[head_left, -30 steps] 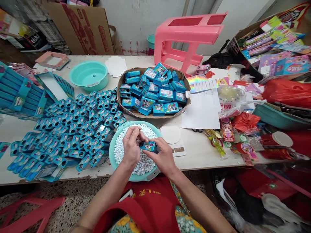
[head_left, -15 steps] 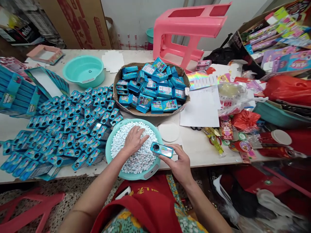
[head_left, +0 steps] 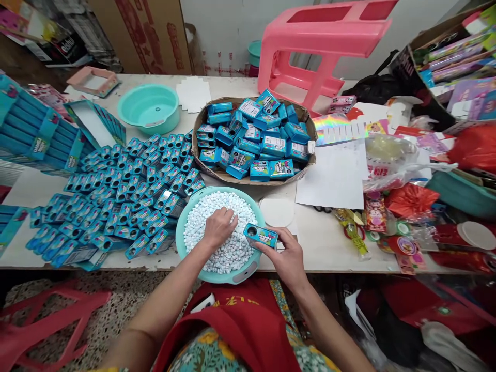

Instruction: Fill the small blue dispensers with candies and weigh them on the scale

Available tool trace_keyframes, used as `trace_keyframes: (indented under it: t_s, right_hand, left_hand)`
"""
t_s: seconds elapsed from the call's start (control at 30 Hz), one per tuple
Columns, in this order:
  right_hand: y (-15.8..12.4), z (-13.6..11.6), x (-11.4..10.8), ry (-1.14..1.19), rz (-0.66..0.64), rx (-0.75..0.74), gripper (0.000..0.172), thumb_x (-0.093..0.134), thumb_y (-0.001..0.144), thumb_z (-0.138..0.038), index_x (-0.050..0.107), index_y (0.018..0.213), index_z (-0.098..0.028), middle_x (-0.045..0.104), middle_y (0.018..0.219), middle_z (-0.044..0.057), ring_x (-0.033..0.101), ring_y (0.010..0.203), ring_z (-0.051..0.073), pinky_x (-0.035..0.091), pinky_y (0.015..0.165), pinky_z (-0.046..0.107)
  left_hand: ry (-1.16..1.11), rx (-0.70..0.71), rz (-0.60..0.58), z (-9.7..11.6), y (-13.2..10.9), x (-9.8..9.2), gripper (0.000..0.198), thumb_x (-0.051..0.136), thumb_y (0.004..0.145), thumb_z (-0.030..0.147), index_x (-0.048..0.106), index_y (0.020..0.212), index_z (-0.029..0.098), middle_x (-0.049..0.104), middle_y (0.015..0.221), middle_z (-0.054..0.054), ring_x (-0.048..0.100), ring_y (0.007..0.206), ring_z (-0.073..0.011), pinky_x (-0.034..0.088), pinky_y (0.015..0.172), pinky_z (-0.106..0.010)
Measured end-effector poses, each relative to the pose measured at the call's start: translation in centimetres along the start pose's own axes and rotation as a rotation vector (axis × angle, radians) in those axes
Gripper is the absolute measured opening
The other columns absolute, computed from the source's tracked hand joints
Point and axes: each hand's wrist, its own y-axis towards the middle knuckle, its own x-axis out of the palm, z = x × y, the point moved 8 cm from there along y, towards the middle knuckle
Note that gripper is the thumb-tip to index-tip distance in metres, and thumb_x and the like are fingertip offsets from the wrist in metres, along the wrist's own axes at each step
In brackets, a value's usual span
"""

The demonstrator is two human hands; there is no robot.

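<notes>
My left hand (head_left: 220, 227) is in a turquoise basin (head_left: 180, 238) of small pale blue and white candies (head_left: 203, 209). Its fingers are curled down into them, closed on some; how many is hidden by the hand. At the basin's right rim, my right hand (head_left: 289, 256) grips a small blue candy box (head_left: 261, 236) between thumb and fingers. The box lies tilted, its printed narrow face up, with a round dark hole near its left end.
Many similar boxes (head_left: 127, 191) with holes stand packed left of the basin. Behind it, a cut-down carton (head_left: 248, 181) holds more blue boxes. A second turquoise basin (head_left: 149, 108), a pink stool (head_left: 321, 28), white paper (head_left: 331, 181) and wrapped sweets (head_left: 351, 232) are around.
My left hand's fingers, spread over the candies before, have curled in. The right hand still holds the box near the rim. The whole view has shifted slightly.
</notes>
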Motion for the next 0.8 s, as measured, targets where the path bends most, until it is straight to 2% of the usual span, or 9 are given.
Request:
trace_keyframes:
  t_s: [0.1, 0.17, 0.23, 0.3, 0.33, 0.4, 0.5, 0.6, 0.8]
  right_hand:
    - [0.2, -0.6, 0.6, -0.018, -0.018, -0.04, 0.031, 0.075, 0.072, -0.036, 0.064, 0.099, -0.023, 0.062, 0.095, 0.002, 0.059, 0.091, 0.019, 0.047, 0.08, 0.031]
    - [0.3, -1.2, 1.2, -0.044, -0.036, -0.074, 0.032, 0.075, 0.073, -0.035, 0.063, 0.099, -0.023, 0.062, 0.095, 0.003, 0.059, 0.091, 0.019, 0.047, 0.079, 0.032]
    - [0.4, -2.0, 1.9, -0.079, -0.053, -0.111, 0.032, 0.075, 0.073, -0.034, 0.062, 0.1, -0.023, 0.061, 0.095, 0.003, 0.059, 0.091, 0.02, 0.048, 0.079, 0.032]
    - [0.4, -3.0, 2.8, -0.121, -0.072, -0.157, 0.032, 0.074, 0.073, -0.033, 0.062, 0.101, -0.022, 0.061, 0.094, 0.004, 0.059, 0.09, 0.02, 0.048, 0.079, 0.033]
    - [0.4, -3.6, 3.3, -0.144, -0.085, -0.182, 0.032, 0.074, 0.073, -0.032, 0.061, 0.101, -0.022, 0.062, 0.094, 0.004, 0.059, 0.089, 0.021, 0.047, 0.079, 0.034]
    - [0.2, -4.6, 4.1, -0.192, -0.113, -0.231, 0.031, 0.074, 0.074, -0.031, 0.061, 0.1, -0.021, 0.062, 0.092, 0.005, 0.058, 0.089, 0.021, 0.047, 0.079, 0.034]
    - [0.0, -5.5, 4.6, -0.228, -0.133, -0.268, 0.03, 0.074, 0.074, -0.031, 0.062, 0.1, -0.021, 0.062, 0.092, 0.005, 0.058, 0.089, 0.022, 0.047, 0.078, 0.035]
    - [0.0, -5.7, 4.1, -0.214, -0.102, -0.254, 0.031, 0.074, 0.073, -0.032, 0.061, 0.099, -0.022, 0.062, 0.092, 0.005, 0.058, 0.089, 0.022, 0.047, 0.078, 0.034]
    - [-0.1, -6.4, 3.8, -0.214, -0.077, -0.285, 0.031, 0.074, 0.074, -0.03, 0.061, 0.101, -0.022, 0.063, 0.092, 0.005, 0.058, 0.088, 0.022, 0.047, 0.078, 0.035]
  left_hand:
    - [-0.397, -0.208, 0.132, -1.6, 0.0, -1.6, 0.022, 0.05, 0.084, 0.033, 0.057, 0.07, 0.018, 0.057, 0.071, -0.003, 0.054, 0.071, -0.0161, 0.041, 0.066, -0.026]
    - [-0.779, -0.419, 0.18, -2.5, -0.3, -2.5, 0.022, 0.055, 0.08, 0.036, 0.053, 0.067, 0.018, 0.05, 0.06, 0.001, 0.049, 0.057, -0.0119, 0.038, 0.054, -0.023]
    - [-1.184, -0.588, 0.179, -2.0, -0.8, -2.9, 0.023, 0.057, 0.077, 0.038, 0.051, 0.067, 0.018, 0.044, 0.055, 0.004, 0.041, 0.044, -0.0085, 0.029, 0.042, -0.021]
    - [-1.502, -0.633, 0.195, -0.5, -1.0, -3.9, 0.021, 0.058, 0.076, 0.036, 0.05, 0.069, 0.018, 0.045, 0.056, 0.004, 0.039, 0.041, -0.007, 0.025, 0.037, -0.02]
    - [-1.606, -0.616, 0.214, 0.2, -1.0, -4.5, 0.019, 0.059, 0.075, 0.034, 0.051, 0.071, 0.018, 0.048, 0.058, 0.004, 0.042, 0.041, -0.007, 0.027, 0.038, -0.02]
    - [-1.724, -0.564, 0.271, 1.3, -1.1, -5.7, 0.015, 0.058, 0.075, 0.031, 0.051, 0.072, 0.017, 0.051, 0.062, 0.003, 0.048, 0.046, -0.0081, 0.034, 0.042, -0.02]
    - [-1.787, -0.517, 0.358, 1.8, -1.2, -6.7, 0.014, 0.055, 0.076, 0.029, 0.051, 0.07, 0.017, 0.052, 0.063, 0.002, 0.054, 0.054, -0.0107, 0.043, 0.052, -0.023]
    - [-1.799, -0.516, 0.408, 1.7, -1.3, -7.1, 0.021, 0.055, 0.079, 0.031, 0.049, 0.064, 0.017, 0.049, 0.059, 0.003, 0.055, 0.055, -0.0109, 0.045, 0.057, -0.024]
    - [-1.756, -0.598, 0.402, 2.0, -1.4, -7.3, 0.028, 0.059, 0.08, 0.035, 0.049, 0.062, 0.017, 0.043, 0.049, 0.005, 0.055, 0.052, -0.0113, 0.045, 0.058, -0.024]
